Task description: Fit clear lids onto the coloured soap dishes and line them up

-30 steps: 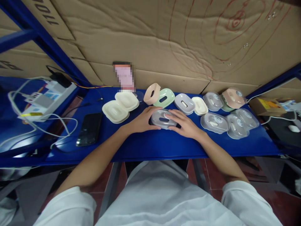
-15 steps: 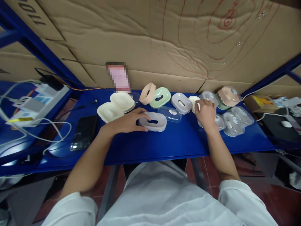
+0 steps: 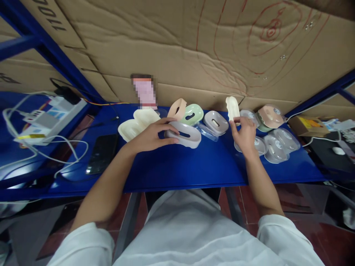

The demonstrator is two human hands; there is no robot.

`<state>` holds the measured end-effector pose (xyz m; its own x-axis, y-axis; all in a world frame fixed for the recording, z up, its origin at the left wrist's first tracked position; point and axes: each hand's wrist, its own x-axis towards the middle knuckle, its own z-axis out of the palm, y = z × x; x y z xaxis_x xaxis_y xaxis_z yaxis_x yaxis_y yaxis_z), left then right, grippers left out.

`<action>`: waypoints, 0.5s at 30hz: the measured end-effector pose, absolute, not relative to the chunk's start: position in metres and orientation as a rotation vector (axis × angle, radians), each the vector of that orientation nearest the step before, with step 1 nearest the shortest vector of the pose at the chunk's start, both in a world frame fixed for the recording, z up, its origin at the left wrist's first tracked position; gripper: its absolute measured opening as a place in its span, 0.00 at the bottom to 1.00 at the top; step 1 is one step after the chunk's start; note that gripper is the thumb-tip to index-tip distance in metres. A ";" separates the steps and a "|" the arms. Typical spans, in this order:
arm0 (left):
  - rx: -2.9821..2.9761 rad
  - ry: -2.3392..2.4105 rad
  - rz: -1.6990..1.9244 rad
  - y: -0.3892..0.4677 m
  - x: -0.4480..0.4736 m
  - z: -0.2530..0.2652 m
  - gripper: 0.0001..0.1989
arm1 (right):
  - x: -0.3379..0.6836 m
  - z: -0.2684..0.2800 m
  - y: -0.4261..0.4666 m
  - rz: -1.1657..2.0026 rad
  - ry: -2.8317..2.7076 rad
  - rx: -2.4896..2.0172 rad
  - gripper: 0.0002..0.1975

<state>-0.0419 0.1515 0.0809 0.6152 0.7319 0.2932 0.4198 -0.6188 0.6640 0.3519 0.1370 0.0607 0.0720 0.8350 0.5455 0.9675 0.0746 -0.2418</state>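
Note:
My left hand (image 3: 151,135) grips a grey oval soap dish tray (image 3: 185,134) by its left end and holds it tilted just above the blue shelf (image 3: 177,166). My right hand (image 3: 244,133) holds a cream oval insert (image 3: 232,107) upright, lifted off the shelf. A clear plastic lid (image 3: 206,132) lies on the shelf between the two hands, behind the grey tray. Another grey soap dish (image 3: 215,122) sits just beyond it.
Cream dishes (image 3: 137,123) lie at the left, a peach ring (image 3: 176,109) and a green dish (image 3: 192,114) at the back. Several clear-lidded dishes (image 3: 274,144) cluster at the right. A black phone (image 3: 102,153), cables and a power strip (image 3: 47,118) sit at the left. Cardboard forms the back wall.
My left hand has lifted and tilted the grey tray. My right hand has picked up the cream insert from the shelf and raised it upright.

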 end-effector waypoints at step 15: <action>2.165 1.874 1.113 0.014 -0.084 0.046 0.14 | 0.264 0.044 0.079 0.122 -2.648 -0.685 0.10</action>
